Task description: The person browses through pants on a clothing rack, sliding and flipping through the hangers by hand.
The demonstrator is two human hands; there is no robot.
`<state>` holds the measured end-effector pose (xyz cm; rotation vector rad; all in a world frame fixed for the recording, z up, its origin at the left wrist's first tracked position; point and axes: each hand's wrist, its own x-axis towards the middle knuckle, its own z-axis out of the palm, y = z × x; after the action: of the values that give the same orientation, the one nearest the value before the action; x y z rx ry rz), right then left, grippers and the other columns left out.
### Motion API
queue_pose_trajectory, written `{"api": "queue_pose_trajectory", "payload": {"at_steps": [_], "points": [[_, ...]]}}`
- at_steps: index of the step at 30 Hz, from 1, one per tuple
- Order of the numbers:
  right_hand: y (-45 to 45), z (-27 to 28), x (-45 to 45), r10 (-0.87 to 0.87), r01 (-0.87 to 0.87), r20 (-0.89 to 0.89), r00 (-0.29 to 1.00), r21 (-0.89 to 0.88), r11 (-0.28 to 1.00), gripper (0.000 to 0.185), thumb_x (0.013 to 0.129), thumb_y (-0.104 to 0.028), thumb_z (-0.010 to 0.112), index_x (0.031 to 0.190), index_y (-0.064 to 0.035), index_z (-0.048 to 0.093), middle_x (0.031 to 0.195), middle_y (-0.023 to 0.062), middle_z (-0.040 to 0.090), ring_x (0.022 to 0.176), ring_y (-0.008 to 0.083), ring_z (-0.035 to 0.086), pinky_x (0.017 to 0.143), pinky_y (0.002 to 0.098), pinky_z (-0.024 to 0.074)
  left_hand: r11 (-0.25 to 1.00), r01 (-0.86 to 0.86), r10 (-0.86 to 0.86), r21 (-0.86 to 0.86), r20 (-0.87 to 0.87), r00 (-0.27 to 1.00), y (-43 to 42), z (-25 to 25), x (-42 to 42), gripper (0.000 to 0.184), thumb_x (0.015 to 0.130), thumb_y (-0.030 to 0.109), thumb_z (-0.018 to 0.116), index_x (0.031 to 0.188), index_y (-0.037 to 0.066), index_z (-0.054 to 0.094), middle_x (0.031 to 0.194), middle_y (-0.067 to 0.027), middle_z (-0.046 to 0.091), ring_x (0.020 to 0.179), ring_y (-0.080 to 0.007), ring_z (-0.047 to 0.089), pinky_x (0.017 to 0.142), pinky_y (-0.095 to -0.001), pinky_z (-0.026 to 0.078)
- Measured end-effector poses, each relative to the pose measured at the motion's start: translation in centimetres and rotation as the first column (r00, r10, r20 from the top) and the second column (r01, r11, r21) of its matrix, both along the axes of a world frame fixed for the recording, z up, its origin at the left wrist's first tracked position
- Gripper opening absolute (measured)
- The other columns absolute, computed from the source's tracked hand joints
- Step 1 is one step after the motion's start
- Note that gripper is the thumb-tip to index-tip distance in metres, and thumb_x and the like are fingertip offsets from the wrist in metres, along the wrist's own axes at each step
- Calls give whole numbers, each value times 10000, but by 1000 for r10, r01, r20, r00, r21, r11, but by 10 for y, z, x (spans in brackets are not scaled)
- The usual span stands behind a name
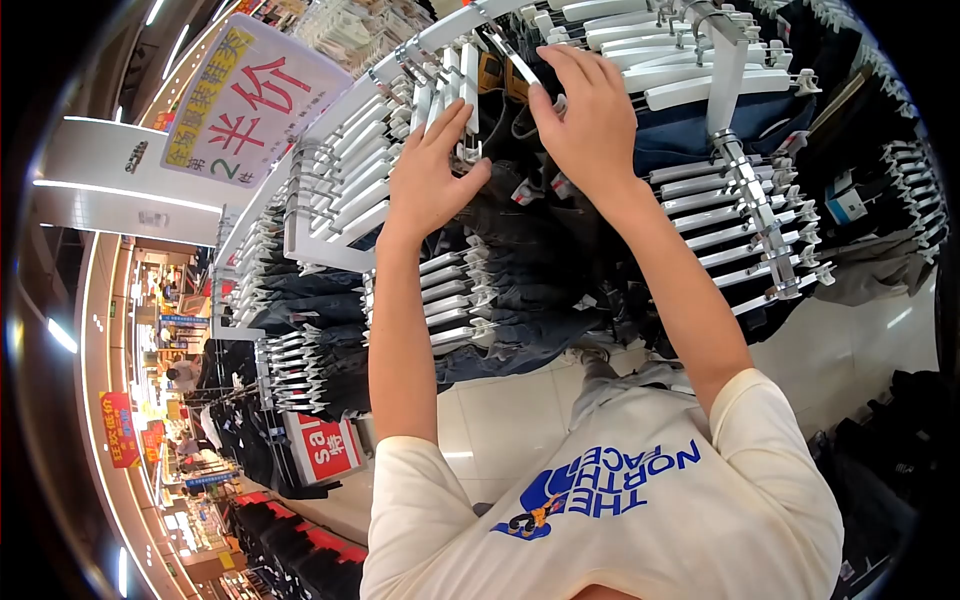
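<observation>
My left hand (432,178) lies with fingers stretched out against a row of white hangers (468,85) at the top of a rack. Its thumb points right, over dark trousers (500,140) hanging there. To the right, my right hand (592,122) is held over the same gap, thumb and fingers apart. A single tilted white hanger (515,58) is close to its thumb; whether they touch I cannot tell. Between my hands hang dark garments with small white-and-red tags (525,192). Part of the right fingers is hidden behind the hand.
More white hangers with dark trousers fill a metal rail (755,200) on the right and lower tiers (445,300) on the left. A half-price sign (245,100) stands at upper left. A red sale sign (325,445) sits lower down. Tiled floor (500,415) shows below.
</observation>
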<state>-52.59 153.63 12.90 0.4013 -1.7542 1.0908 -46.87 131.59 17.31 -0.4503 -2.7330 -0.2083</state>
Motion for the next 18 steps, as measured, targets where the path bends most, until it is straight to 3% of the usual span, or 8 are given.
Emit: {"api": "queue_pose_trajectory", "payload": {"at_steps": [2,5,9,13,18], "points": [[3,-1,0,137,-126,183,974,-70,990,407,952,-247,755,1292,-24,726,1258,151,762,1139,382,725,963,500,582,1000,-6,6,5,3,1000,3,1,2,725,920,360,754,1596,153,594,1646,-70,588,1455,-372,571,1203,-467,470],[-3,2,0,106,-115,253,962,23,993,426,951,-259,764,1284,4,729,1255,160,764,1106,372,738,941,495,591,1000,-8,8,4,-4,1000,3,0,-1,747,922,383,770,1607,154,581,1639,-79,593,1455,-371,571,1203,-471,468],[-21,-11,-3,97,-128,195,976,156,979,408,940,-254,777,1251,9,744,1273,163,766,1114,360,739,927,455,606,994,-70,65,82,61,996,8,1,2,817,916,402,789,1643,137,530,1632,-122,593,1456,-376,570,1196,-478,469],[-41,-13,1,201,-235,193,960,174,956,278,925,-139,735,1165,1,746,1205,166,761,1025,359,746,882,488,622,993,-39,40,115,-8,999,8,-1,0,958,857,361,811,1702,120,429,1550,-154,647,1408,-397,602,1119,-479,528],[-59,-13,10,277,-314,196,941,201,928,273,902,-186,746,1108,-7,746,1252,201,740,990,377,745,856,496,623,996,12,-8,87,-40,999,2,-7,-5,966,854,285,807,1722,164,401,1578,-134,631,1434,-393,582,1130,-486,528]]}}
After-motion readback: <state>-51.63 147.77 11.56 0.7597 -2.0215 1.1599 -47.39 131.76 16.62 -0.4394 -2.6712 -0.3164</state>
